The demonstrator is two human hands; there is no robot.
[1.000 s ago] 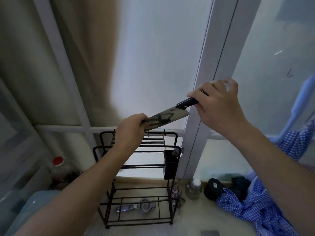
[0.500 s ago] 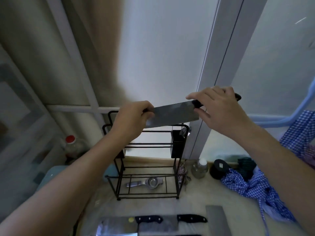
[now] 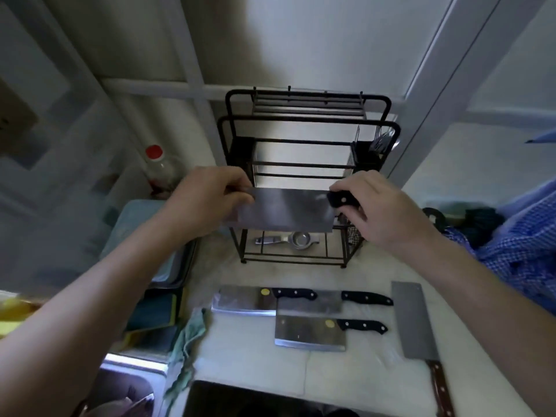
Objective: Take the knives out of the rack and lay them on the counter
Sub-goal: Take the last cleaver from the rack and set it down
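both hands hold one cleaver [image 3: 279, 210] level in the air in front of the black wire rack [image 3: 304, 176], above the worktop [image 3: 258, 365]. the left hand [image 3: 207, 197] pinches the far end of the blade, its fingers [image 3: 240, 188] curled over the top edge with the thumb against the flat. the right hand [image 3: 379, 206] grips the black handle, fingers [image 3: 349, 188] wrapped round it. the blade is broadside to the camera, edge down. the rack stands at the back of the worktop; i see no blades in its upper slots, a cutlery cup [image 3: 377, 149] hangs on its right side with utensils in it, and a metal squeezer [image 3: 288, 239] lies on its bottom shelf. four cleavers lie flat on the worktop nearer the camera: a left one [image 3: 240, 299] with a yellow sticker, a middle one [image 3: 313, 303] whose blade overlaps the left one's handle, a front one [image 3: 310, 332] just below those, and a long one [image 3: 416, 323] well to the right, lengthwise, with a brown handle toward the camera. a teal cloth [image 3: 186, 335] hangs over the worktop's left edge, beside a sink [image 3: 129, 383]. a red-capped bottle [image 3: 159, 167] stands left of the rack, and blue checked fabric [image 3: 517, 245] lies at the right.
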